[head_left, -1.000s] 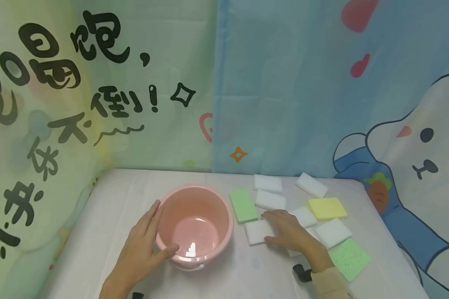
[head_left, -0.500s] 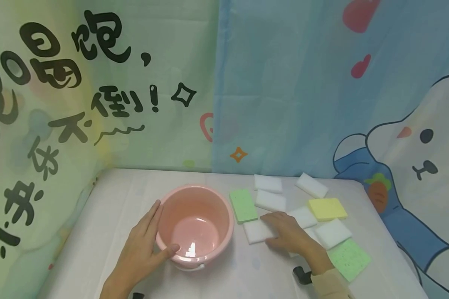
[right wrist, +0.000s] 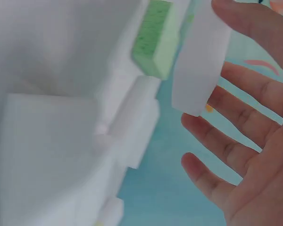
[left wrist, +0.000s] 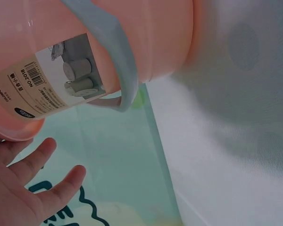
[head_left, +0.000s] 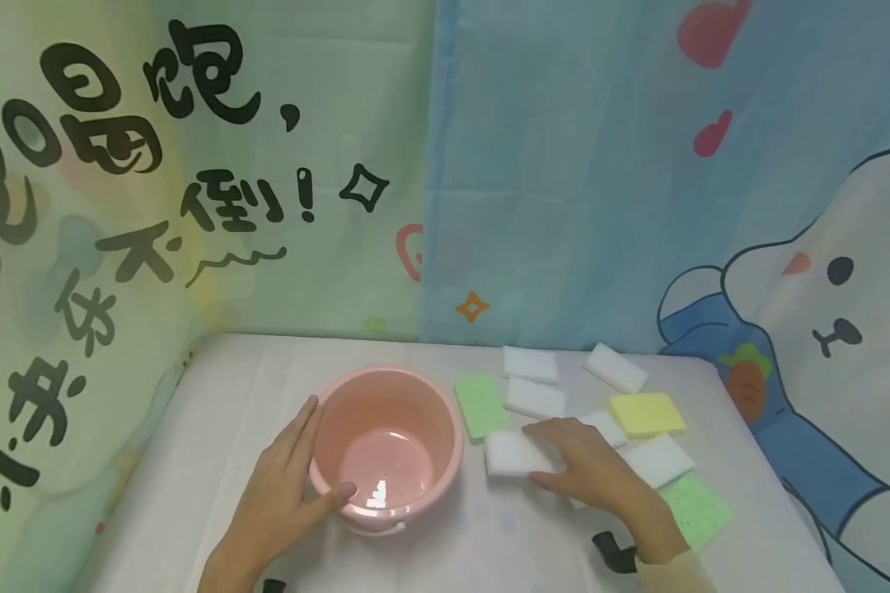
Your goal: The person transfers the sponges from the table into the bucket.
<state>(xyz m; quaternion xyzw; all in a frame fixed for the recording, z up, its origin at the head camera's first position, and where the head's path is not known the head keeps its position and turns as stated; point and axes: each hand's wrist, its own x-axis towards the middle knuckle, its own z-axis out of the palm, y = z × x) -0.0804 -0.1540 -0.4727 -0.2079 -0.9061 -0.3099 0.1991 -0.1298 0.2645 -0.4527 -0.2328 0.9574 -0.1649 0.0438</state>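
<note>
A pink bucket (head_left: 389, 445) stands upright on the white-covered table, with nothing inside it. My left hand (head_left: 278, 494) holds it at the left, thumb over the rim and fingers along the outer side. The left wrist view shows the bucket's label (left wrist: 52, 75) and its grey handle (left wrist: 118, 52) hanging down. My right hand (head_left: 589, 465) pinches a white sponge (head_left: 515, 455) between thumb and fingers; the right wrist view shows this block (right wrist: 200, 66) raised off the table. Just behind it lies a green sponge (head_left: 480, 408).
Several other white sponges (head_left: 530, 365) lie to the right of the bucket. Among them are a yellow sponge (head_left: 647, 414) and a second green sponge (head_left: 697, 511). A printed curtain (head_left: 564, 181) closes off the back of the table (head_left: 230, 379).
My right hand has taken hold of the white sponge and lifted it slightly, tilting its edge up over the green sponge's near end. The left hand and bucket have not moved.
</note>
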